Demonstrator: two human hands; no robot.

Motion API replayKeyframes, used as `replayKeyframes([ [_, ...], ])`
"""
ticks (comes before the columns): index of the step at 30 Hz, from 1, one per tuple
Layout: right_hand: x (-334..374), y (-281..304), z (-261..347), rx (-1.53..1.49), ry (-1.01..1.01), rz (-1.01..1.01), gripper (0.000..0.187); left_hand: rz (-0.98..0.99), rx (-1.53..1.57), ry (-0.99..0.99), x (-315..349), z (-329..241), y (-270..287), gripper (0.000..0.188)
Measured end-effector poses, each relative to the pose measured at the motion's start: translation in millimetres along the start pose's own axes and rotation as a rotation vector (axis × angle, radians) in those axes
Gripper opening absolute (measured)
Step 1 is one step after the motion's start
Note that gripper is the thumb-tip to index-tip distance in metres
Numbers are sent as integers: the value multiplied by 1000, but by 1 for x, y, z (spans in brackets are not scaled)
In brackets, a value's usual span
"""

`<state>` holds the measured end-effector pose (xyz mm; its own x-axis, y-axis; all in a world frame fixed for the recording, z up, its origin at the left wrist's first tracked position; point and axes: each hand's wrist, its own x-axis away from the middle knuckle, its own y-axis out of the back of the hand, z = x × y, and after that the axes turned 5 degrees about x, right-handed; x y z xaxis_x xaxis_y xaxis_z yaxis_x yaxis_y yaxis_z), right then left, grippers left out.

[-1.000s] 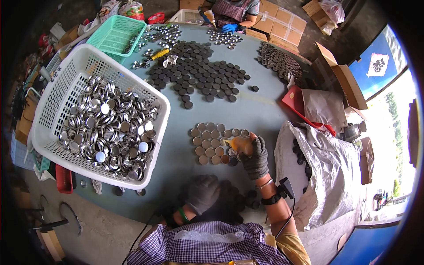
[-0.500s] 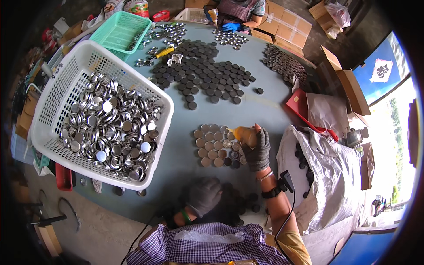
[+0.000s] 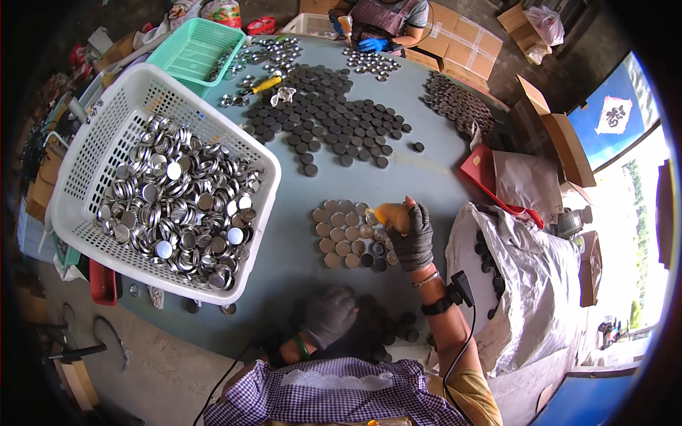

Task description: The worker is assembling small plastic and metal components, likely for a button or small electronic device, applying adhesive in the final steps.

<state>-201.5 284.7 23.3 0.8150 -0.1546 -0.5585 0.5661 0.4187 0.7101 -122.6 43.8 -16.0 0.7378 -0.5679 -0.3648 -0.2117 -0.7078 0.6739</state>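
Note:
My right hand (image 3: 413,238), in a grey glove, is closed round a squeeze bottle (image 3: 392,215) of amber liquid. The bottle lies tilted, its nozzle pointing left over a block of round metal caps (image 3: 342,231) set in rows on the table. A few caps at the block's right side look shinier or darker than the others. Down by the front edge, my gloved left hand (image 3: 330,316) has its fingers curled in shadow beside dark round discs (image 3: 405,326). Whatever those fingers hold is hidden.
A white basket (image 3: 74,192) of shiny caps stands left, with a green basket (image 3: 181,53) behind. Black discs (image 3: 334,117) cover the table's middle, near a yellow-handled tool (image 3: 267,84). A white sack (image 3: 526,277) lies right. Across the table, a co-worker's blue-gloved hand (image 3: 372,45) is beside caps.
The bottle in my right hand has shifted slightly, its nozzle still over the caps' right side. My left hand has barely moved. The co-worker's bottle has tilted more upright.

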Motion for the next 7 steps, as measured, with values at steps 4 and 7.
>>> replayKeyframes([
  [4,1,3,0,8,23,-6,71,14,-2,0,1,1,-1,21],
  [7,2,4,0,13,46,1,73,26,-2,-4,2,2,-2,21],
])
